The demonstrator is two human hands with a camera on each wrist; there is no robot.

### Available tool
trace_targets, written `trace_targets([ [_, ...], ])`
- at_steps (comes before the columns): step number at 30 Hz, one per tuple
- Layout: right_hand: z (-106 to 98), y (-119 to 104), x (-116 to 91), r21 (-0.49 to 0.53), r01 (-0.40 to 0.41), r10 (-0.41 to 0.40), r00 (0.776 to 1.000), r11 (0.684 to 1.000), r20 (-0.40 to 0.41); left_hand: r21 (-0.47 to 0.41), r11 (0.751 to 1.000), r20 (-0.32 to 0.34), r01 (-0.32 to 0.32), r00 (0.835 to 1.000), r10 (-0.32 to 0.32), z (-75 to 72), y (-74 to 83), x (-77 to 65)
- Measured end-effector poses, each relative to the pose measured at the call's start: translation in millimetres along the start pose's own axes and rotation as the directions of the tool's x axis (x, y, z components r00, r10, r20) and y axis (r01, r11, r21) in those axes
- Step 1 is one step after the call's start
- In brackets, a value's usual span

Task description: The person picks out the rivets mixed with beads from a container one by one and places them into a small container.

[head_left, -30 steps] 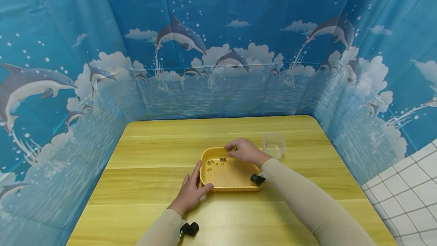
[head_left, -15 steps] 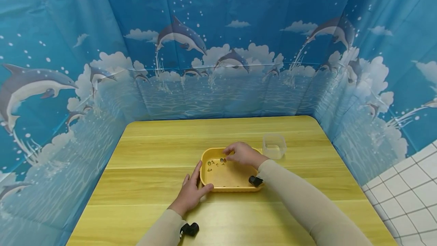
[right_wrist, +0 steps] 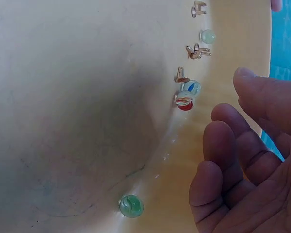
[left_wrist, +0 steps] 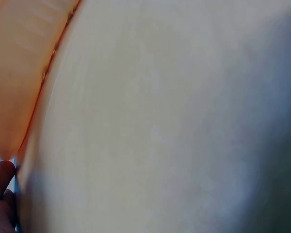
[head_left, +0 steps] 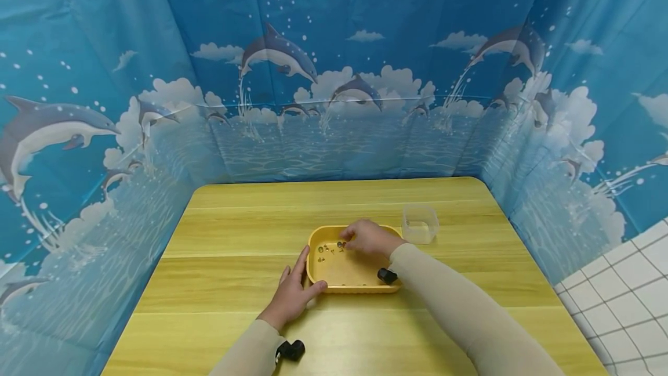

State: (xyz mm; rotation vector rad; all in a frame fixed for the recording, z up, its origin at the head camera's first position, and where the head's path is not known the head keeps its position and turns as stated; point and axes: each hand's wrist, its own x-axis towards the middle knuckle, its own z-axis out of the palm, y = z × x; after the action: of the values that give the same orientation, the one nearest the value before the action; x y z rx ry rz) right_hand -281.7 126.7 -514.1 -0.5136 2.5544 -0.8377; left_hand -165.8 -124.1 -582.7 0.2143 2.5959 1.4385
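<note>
A yellow tray (head_left: 347, 276) lies on the table. My left hand (head_left: 289, 300) rests against its left end, fingers along the side and thumb at the front rim. My right hand (head_left: 367, 237) is inside the tray by the back wall, its loosely bent fingers holding nothing. Close to those fingers in the right wrist view, a red-and-orange marble (right_wrist: 185, 100) and a blue-streaked marble (right_wrist: 193, 88) sit together. A pale green marble (right_wrist: 208, 36) and small brass-coloured pronged pieces (right_wrist: 198, 52) lie farther along the wall. A green marble (right_wrist: 131, 206) lies apart from them.
Behind the tray's right end stands a clear plastic box (head_left: 425, 234) with a small item inside. The wood-patterned table (head_left: 235, 219) reaches back to a blue dolphin-print curtain (head_left: 334, 149). A black wrist camera (head_left: 387, 275) overlaps the tray's right front corner.
My right hand has come down from over the tray's back rim towards the pair of marbles, its sleeve shifting slightly left. My left hand and the tray have stayed in place.
</note>
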Motion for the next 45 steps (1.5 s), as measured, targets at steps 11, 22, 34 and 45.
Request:
trace_targets([
  [11,7,5,7,-0.058,0.083,-0.081,0.996,0.995,0.032,-0.003,1.000,0.004,-0.026,1.000,0.026,-0.3,-0.5,1.4],
  [22,18,7,9,-0.049,0.045,-0.043,0.998,0.998,0.045,0.002,1.000,-0.004,-0.014,1.000,0.014,1.4,-2.8,2.3],
  [34,25,11,13,-0.102,0.076,-0.076,0.997,0.992,0.003,0.002,1.000,-0.009,-0.012,1.000,0.012,2.2,-5.1,3.6],
  [45,31,15,17,-0.130,0.100,-0.103,0.995,0.986,-0.016,0.001,1.000,-0.005,-0.008,1.000,0.008,1.6,-3.1,2.2],
])
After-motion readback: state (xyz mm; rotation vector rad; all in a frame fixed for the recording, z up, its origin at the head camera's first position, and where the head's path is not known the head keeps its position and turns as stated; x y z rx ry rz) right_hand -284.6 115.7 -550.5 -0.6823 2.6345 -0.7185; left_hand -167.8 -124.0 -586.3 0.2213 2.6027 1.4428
